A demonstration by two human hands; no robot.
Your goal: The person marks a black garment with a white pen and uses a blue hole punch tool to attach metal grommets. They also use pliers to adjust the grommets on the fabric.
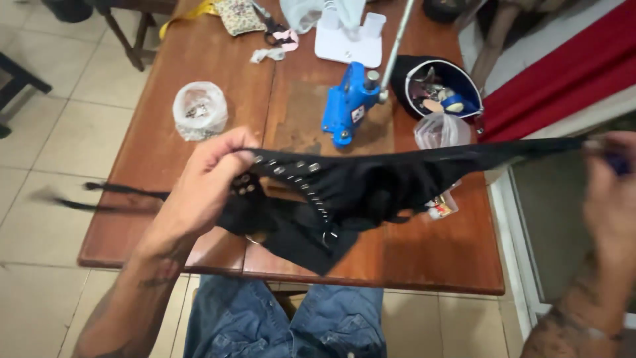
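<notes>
The left hand (205, 189) grips a black studded garment (344, 192) over the counter (424, 258); the right hand (613, 195), blurred, pinches its strap. Behind stand a blue press tool (348, 103) and a clear plastic bag (199, 109).

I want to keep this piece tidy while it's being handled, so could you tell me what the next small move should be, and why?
Probably lower the black studded fabric piece flat onto the wooden table. It hangs stretched in the air between the left hand and the blurred right hand, its lower edge sagging and a strap trailing off the table's left edge, so the metal studs are hard to check.
</notes>
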